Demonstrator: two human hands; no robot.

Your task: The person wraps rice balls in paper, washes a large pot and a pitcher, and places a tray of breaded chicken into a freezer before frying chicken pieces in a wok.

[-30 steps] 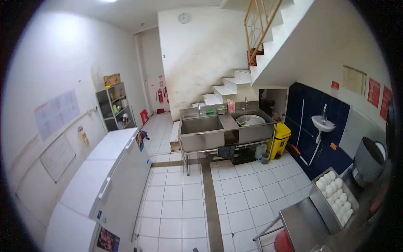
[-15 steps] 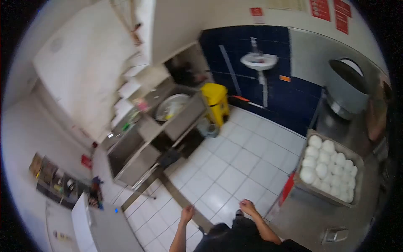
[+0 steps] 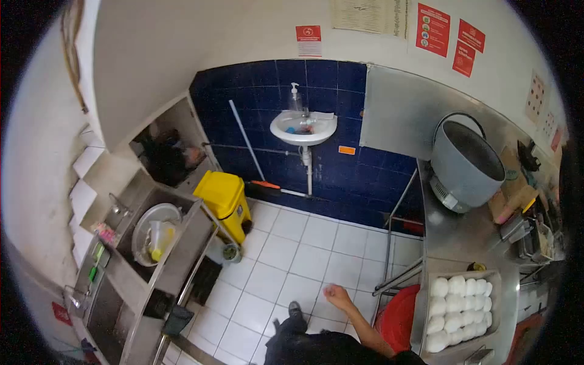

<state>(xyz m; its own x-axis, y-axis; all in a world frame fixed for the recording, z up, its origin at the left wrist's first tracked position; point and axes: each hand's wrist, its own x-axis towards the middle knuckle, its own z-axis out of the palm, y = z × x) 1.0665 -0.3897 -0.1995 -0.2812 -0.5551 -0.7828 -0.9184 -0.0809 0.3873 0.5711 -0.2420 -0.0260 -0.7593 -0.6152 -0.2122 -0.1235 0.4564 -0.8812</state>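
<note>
My right hand (image 3: 337, 296) hangs in front of my body over the white tiled floor (image 3: 310, 260), its fingers loosely curled in with nothing visible in them. It touches nothing; nearest to it is a red tub (image 3: 398, 316) under the steel counter. On that counter, to the right, sits a rectangular tray (image 3: 433, 281) packed with rows of smooth white balls (image 3: 455, 304) that look like dough. My left hand is out of the picture.
A large grey pot (image 3: 465, 167) stands on the steel counter (image 3: 447, 237). Ahead, a white washbasin (image 3: 302, 129) hangs on the blue wall. A yellow bin (image 3: 224, 201) stands beside steel sinks (image 3: 143, 281) holding a metal bowl (image 3: 141, 240). A squeegee (image 3: 246, 140) leans on the wall.
My view has turned right and come nearer the washbasin wall. My left hand has left the picture. My right hand stays low before my body, and one foot has stepped forward.
</note>
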